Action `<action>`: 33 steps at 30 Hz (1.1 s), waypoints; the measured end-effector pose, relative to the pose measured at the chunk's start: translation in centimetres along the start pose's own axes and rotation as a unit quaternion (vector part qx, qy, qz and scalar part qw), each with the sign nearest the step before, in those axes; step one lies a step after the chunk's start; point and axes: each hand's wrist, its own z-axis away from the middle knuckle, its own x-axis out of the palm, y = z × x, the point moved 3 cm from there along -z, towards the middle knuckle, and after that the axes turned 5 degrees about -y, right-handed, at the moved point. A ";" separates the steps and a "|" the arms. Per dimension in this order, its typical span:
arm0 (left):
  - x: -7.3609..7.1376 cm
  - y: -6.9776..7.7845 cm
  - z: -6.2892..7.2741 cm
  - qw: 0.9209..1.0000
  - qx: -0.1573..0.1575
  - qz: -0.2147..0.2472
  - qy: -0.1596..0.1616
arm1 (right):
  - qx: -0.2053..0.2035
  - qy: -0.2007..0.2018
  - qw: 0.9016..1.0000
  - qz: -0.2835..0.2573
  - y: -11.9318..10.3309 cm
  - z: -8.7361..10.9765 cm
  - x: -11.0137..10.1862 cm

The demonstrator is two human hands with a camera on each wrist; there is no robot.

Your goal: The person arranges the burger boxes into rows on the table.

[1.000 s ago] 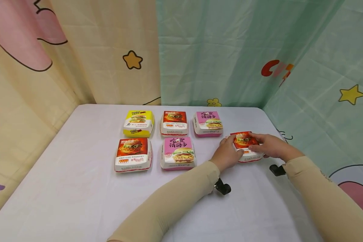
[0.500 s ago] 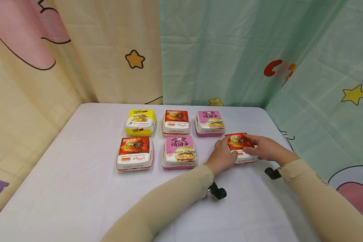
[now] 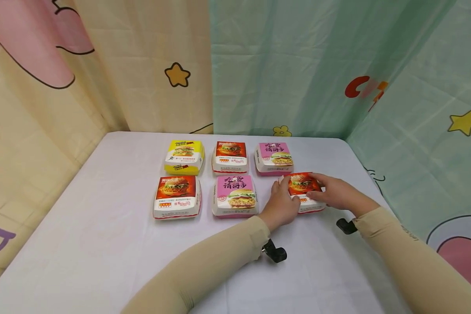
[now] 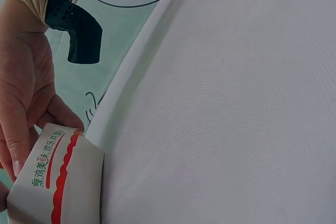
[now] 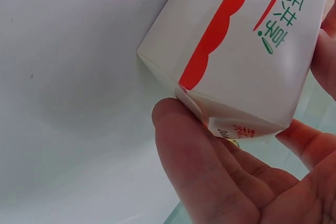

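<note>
Both hands are on a red-and-white burger box point(image 3: 304, 188) at the right end of the front row. My left hand point(image 3: 281, 204) grips its left side, thumb at the front. From the right, my right hand point(image 3: 337, 195) holds the opposite side, with its thumb on the printed top. In the left wrist view the box's white side point(image 4: 79, 177) shows a red scalloped stripe and green lettering. The right wrist view has fingers at a corner of the tilted-looking box point(image 5: 247, 56). A pink burger box point(image 3: 235, 197) is just left of my left hand.
Behind stand a yellow box point(image 3: 184, 158), a red one point(image 3: 230, 158) and a pink one point(image 3: 274, 159). Another red box point(image 3: 177, 197) is at front left. A white cloth covers the table point(image 3: 102, 226); printed curtains point(image 3: 282, 65) hang behind and at the sides.
Both hands have moved the red-and-white burger box leftward, closer to the front pink box. The other boxes keep their places on the table; the head view has shifted slightly.
</note>
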 end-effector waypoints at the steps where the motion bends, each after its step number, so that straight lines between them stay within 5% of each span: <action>1: -0.1 -0.1 0.1 1.000 -0.002 0.002 0.001 | 0.000 0.000 1.000 0.001 -0.2 0.0 0.1; 33: -1.3 -1.3 1.0 0.998 -0.015 0.052 0.036 | -0.021 0.019 1.000 0.009 -2.5 -1.1 1.2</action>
